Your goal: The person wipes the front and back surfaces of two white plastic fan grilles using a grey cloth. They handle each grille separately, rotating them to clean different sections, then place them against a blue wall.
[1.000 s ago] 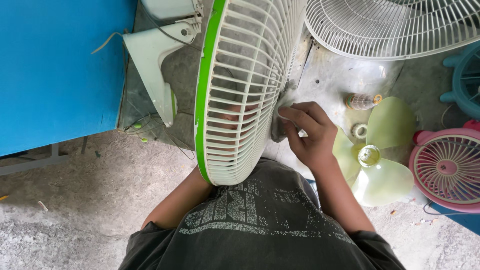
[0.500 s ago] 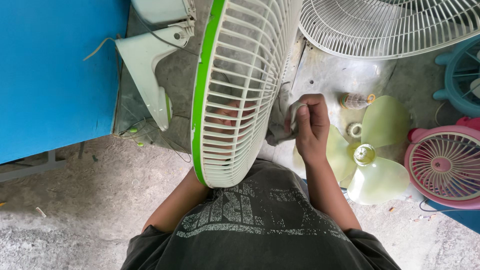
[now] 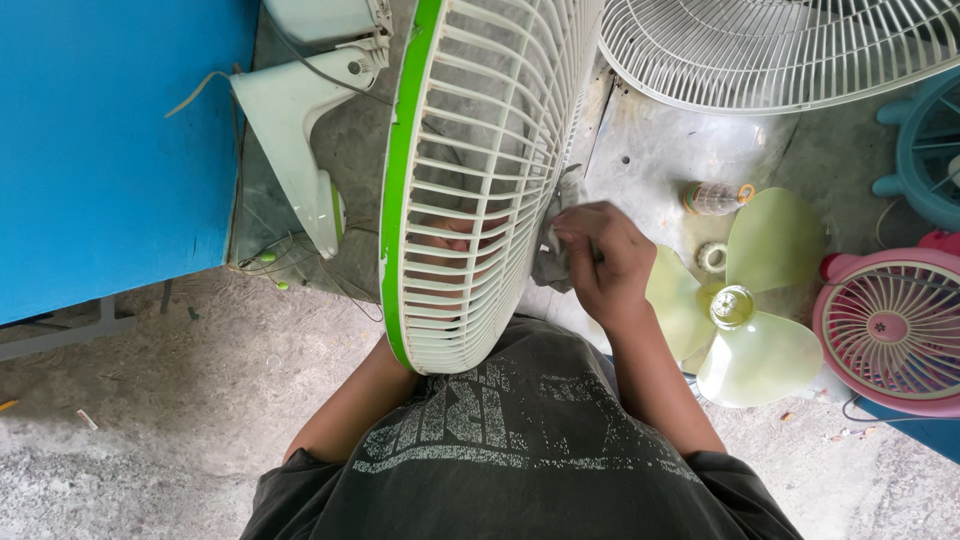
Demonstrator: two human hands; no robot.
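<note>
Plastic ribs, thin, cream-white and evenly curved, make up the fan guard (image 3: 480, 170), a round domed cage with a bright green rim that stands on edge in the middle of the view, just above the person's dark grey printed shirt (image 3: 520, 450). The right hand (image 3: 600, 262) is against the guard's right side, its fingers (image 3: 575, 240) curled and pressed together around a small crumpled grey rag (image 3: 550, 268) that touches the ribs. The left hand (image 3: 455, 232) is behind the guard and shows only in bits through the gaps; its forearm comes up from below the green rim, and whether its fingers are spread or closed cannot be told.

To the right, on a scuffed, stained grey metal bench (image 3: 650, 150), lies a translucent pale green fan blade (image 3: 745, 300) with three broad rounded lobes and a clear hub. Near it are a small ring-shaped nut (image 3: 712, 257) and a little clear bottle with an orange ring (image 3: 715, 197) lying on its side. A second white wire guard (image 3: 780, 45) lies flat at the top right. A small pink round fan (image 3: 890, 335) with fine radial ribs sits at the right edge, and part of a teal plastic fan (image 3: 925, 140) is above it.

At upper left, a pale green moulded fan stand (image 3: 295, 120) with loose wires lies beside a smooth blue panel (image 3: 100, 140). The floor (image 3: 150, 420) is rough grey concrete.
</note>
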